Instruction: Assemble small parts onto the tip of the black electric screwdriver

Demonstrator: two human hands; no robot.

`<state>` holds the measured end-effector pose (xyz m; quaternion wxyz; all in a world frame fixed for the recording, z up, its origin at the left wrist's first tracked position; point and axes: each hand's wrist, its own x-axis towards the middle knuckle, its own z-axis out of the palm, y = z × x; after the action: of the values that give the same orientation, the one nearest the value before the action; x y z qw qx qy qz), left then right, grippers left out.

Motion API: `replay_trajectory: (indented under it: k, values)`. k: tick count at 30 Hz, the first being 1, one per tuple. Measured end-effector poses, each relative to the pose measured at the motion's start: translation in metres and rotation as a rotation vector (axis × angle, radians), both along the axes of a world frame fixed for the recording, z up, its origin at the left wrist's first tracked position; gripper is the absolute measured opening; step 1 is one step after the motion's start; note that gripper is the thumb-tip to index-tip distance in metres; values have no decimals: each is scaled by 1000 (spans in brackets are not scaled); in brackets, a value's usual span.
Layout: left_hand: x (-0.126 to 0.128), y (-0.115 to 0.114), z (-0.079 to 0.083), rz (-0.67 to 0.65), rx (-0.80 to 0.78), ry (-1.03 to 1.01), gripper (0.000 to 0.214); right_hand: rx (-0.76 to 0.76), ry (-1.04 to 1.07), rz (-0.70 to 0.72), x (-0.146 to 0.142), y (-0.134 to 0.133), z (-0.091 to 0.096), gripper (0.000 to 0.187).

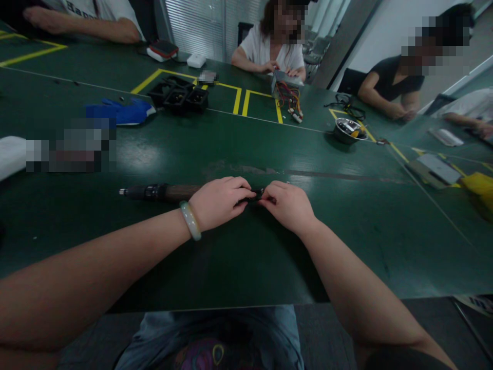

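Slippage looks the likeliest trouble: the left hand (217, 201) and right hand (287, 205) both have fingers curled shut on one end of the long dark tool (169, 192) lying on the green surface (346, 216), leaving its far tip free to swing.

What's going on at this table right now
A person seated at a green table has both hands on a long dark tool that lies flat on it. The left hand is closed over the tool's right end, a pale bangle on its wrist, and the right hand pinches at the same end. What the fingertips hold is hidden. Across the table another person handles a metal box with coloured wires. Blue gloves and black trays lie farther back.
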<state>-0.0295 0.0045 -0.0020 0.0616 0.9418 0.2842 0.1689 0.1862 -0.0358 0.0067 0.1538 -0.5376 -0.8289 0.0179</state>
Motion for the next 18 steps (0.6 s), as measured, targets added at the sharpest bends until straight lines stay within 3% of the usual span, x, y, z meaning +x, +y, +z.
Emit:
replay_trajectory:
  k: [18]
  values:
    - [0, 2, -1, 8, 7, -20, 32, -60, 133, -54, 1, 4, -10, 15]
